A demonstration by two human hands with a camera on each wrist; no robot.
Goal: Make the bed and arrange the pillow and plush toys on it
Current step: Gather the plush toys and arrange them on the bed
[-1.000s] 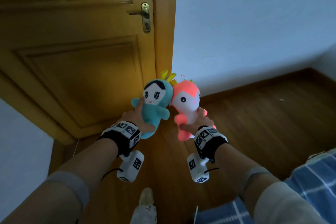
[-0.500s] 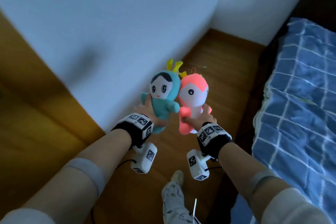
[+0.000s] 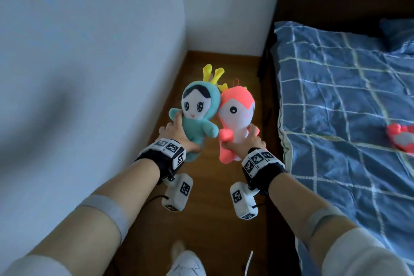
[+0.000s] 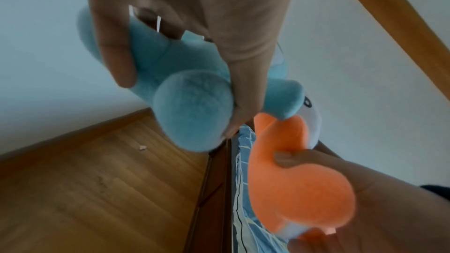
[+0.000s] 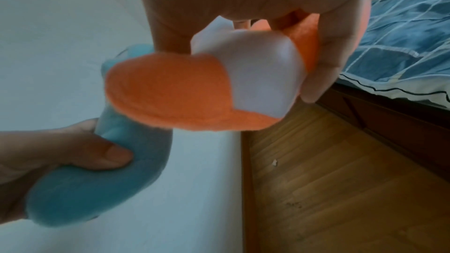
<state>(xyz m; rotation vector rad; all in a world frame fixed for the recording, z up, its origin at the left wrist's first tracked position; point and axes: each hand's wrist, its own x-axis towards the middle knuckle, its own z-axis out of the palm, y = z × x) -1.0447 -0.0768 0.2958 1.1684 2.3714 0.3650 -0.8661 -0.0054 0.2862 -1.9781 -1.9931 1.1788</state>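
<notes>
Two plush toys are up in the hands: the left hand (image 3: pixel 177 135) grips the teal toy (image 3: pixel 198 110), the right hand (image 3: pixel 243 143) grips the pink toy (image 3: pixel 235 116), their heads touching. The view has swung from the door to the bed (image 3: pixel 336 101), with its blue quilt spread flat, so placing them there looks next.

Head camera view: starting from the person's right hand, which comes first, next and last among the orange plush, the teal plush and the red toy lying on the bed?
1. Orange plush, gripped in the right hand itself.
2. Teal plush, just to its left, touching the orange one.
3. Red toy, far right, lying on the blue checked quilt.
</notes>
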